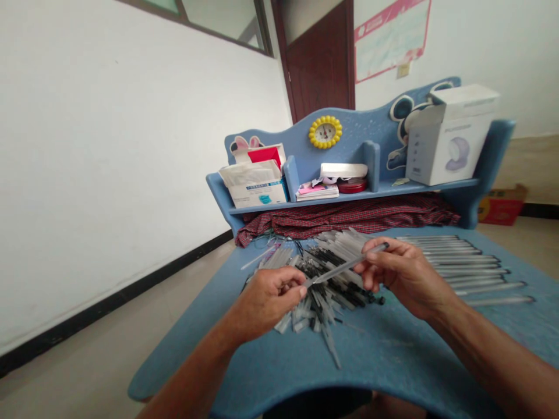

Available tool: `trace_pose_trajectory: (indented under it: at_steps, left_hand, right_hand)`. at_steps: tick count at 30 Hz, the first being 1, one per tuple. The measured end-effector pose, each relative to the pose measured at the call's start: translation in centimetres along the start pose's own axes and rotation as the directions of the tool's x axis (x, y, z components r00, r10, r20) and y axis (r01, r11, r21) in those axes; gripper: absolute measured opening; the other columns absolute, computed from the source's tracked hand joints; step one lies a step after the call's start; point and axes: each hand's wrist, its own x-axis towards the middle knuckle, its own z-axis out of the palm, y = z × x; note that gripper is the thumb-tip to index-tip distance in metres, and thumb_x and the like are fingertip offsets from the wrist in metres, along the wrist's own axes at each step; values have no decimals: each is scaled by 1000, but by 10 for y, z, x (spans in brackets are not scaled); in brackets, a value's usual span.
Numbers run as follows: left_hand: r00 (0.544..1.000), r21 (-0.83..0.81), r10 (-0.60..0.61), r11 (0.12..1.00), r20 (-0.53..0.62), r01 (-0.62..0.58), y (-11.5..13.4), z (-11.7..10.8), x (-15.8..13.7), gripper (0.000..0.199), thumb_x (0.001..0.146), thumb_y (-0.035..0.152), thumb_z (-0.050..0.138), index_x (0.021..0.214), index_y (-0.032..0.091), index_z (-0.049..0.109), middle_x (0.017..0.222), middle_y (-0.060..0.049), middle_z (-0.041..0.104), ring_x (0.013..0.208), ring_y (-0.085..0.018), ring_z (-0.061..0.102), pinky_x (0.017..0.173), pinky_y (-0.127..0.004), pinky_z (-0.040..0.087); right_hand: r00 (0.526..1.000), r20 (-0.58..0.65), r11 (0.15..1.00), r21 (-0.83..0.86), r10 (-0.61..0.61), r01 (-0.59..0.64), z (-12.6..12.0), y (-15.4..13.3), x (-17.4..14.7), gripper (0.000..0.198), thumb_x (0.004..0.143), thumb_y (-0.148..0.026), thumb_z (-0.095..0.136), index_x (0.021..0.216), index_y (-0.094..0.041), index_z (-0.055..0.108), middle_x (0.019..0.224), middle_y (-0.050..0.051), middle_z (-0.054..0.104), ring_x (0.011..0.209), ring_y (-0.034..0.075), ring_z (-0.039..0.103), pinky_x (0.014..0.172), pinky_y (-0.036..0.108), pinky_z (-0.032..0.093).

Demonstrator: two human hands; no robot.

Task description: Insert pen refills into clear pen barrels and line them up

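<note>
My right hand (391, 265) pinches a translucent pen (343, 269) near its dark end. The pen slants down to the left, its tip at the fingers of my left hand (275, 297). Those fingers are closed on a small clear piece that looks like a pen cap (309, 283), mostly hidden by the thumb. Beneath both hands spreads a heap of loose pen parts (323, 305), clear barrels mixed with black pieces. To the right of my right hand, several pens with dark ends (471, 270) lie side by side in a row.
The blue desk (271, 366) has a raised shelf at the back. On it stand a mask box (262, 192), books (318, 193), a red round case (351, 185) and a large white box (449, 139). A checked cloth (349, 215) lies bunched below. A yellow clock (325, 132) hangs above.
</note>
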Motion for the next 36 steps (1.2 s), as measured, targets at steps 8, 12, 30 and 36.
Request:
trace_pose_trajectory:
  at_steps: [8,12,30,36]
  left_hand:
    - [995,27,48,999,-90,-46,3,4,6,18,79,26,52,79,14,64,67,1,57,61,-10,49,56,-20,36]
    - [993,-9,67,998,-97,-68,4,5,8,20,81,28,51,80,13,65,68,0,58,61,-11,49,56,-21,38]
    - [964,-287,132,938,-229,-196,-18,11,21,18,80,27,54,80,13,64,60,1,54,52,-8,45,50,-20,35]
    - [966,-215,111,963,-233,-162,-21,16,16,20,80,27,52,77,13,65,56,2,53,53,-9,46,51,-21,36]
  right_hand:
    - [999,-26,999,-1,-44,44,-1,-1,2,21,68,-24,72,79,-16,57,67,6,72,43,13,61,39,20,45]
    - [999,-8,999,-1,-36,36,0,0,1,20,67,-23,73,79,-16,58,66,5,71,44,14,62,38,20,45]
    - [998,-55,998,43,39,-36,2,15,0,26,61,-28,80,71,-15,60,66,6,72,52,18,67,49,26,54]
    - [996,-73,999,20,47,-46,7,21,-2,27,61,-30,80,72,-15,60,65,6,72,50,18,67,49,27,54]
